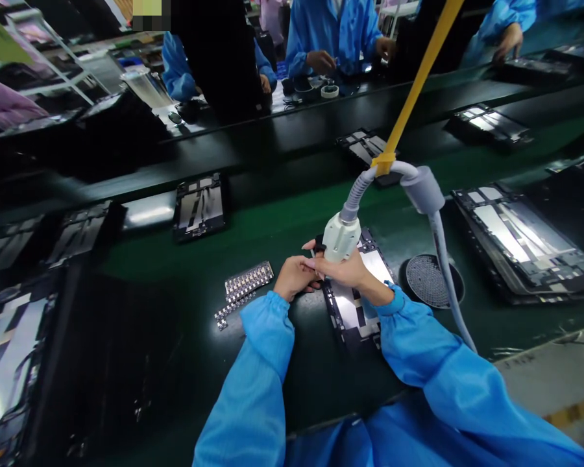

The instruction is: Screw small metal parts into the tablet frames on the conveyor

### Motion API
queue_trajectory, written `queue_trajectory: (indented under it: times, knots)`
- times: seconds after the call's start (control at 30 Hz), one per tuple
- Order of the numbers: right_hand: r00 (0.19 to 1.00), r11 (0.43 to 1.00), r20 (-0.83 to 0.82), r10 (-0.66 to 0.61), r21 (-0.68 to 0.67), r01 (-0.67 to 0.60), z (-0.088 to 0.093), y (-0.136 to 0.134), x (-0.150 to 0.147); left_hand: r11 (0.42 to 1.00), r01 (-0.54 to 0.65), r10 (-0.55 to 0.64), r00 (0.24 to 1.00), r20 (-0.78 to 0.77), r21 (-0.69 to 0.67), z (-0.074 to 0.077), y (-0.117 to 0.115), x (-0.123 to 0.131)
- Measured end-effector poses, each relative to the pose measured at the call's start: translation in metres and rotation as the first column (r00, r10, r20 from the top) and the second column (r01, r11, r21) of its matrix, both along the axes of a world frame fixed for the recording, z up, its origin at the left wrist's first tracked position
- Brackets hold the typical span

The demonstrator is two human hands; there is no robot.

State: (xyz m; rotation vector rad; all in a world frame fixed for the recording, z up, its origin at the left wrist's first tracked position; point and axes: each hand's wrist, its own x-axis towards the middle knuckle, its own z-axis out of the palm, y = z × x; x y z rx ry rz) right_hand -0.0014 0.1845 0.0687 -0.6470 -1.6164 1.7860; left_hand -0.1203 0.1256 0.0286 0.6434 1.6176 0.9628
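My right hand [348, 269] is wrapped round the pale grey body of an electric screwdriver [341, 237], which hangs from a yellow strap. The tool stands nearly upright over the upper left edge of an opened tablet [343, 308] with silver battery cells. Beside it, my left hand [294, 275] is closed, its fingertips meeting those of my right hand near the tool's lower end. Whatever my left fingers pinch is hidden, as is the screwdriver's tip. Left of that hand lies a sheet of small parts in rows [248, 279].
A round black dish of tiny pieces [433, 280] sits right of the tablet, beside the screwdriver's grey cable [440, 240]. Stacked opened tablets [525, 240] lie further right; another tablet [200, 204] is at left. Co-workers in blue sleeves [302, 32] work across the green bench.
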Motion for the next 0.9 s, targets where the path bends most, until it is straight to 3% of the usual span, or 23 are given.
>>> queue_trajectory:
  times: [0.27, 0.47, 0.6, 0.73, 0.83, 0.9]
  knots:
    - [0.999, 1.0, 0.046, -0.01, 0.003, 0.009, 0.0, -0.001, -0.002, 1.0, 0.001, -0.001, 1.0, 0.002, 0.027, -0.002, -0.003, 0.001]
    - [0.995, 0.995, 0.097, -0.001, 0.095, -0.008, -0.005, -0.002, -0.003, 0.997, 0.005, -0.002, 0.999, -0.042, 0.082, -0.005, 0.0, 0.004]
    - [0.995, 0.986, 0.07, 0.066, 0.151, -0.076, -0.007, -0.006, -0.002, 0.995, 0.018, -0.008, 0.994, -0.106, 0.097, 0.01, -0.009, -0.007]
    - [0.996, 0.983, 0.047, 0.081, 0.16, -0.087, -0.006, -0.009, -0.002, 0.991, -0.083, 0.11, 0.947, -0.302, 0.101, 0.039, -0.059, -0.042]
    - [0.998, 0.991, 0.016, 0.065, 0.114, -0.066, -0.004, -0.007, -0.002, 0.995, -0.097, 0.099, 0.791, -0.603, 0.037, 0.046, -0.115, -0.059]
    - [0.999, 0.996, -0.012, 0.045, 0.079, -0.044, 0.004, -0.008, 0.002, 0.999, -0.046, 0.009, 0.664, -0.748, -0.028, 0.037, -0.148, -0.057]
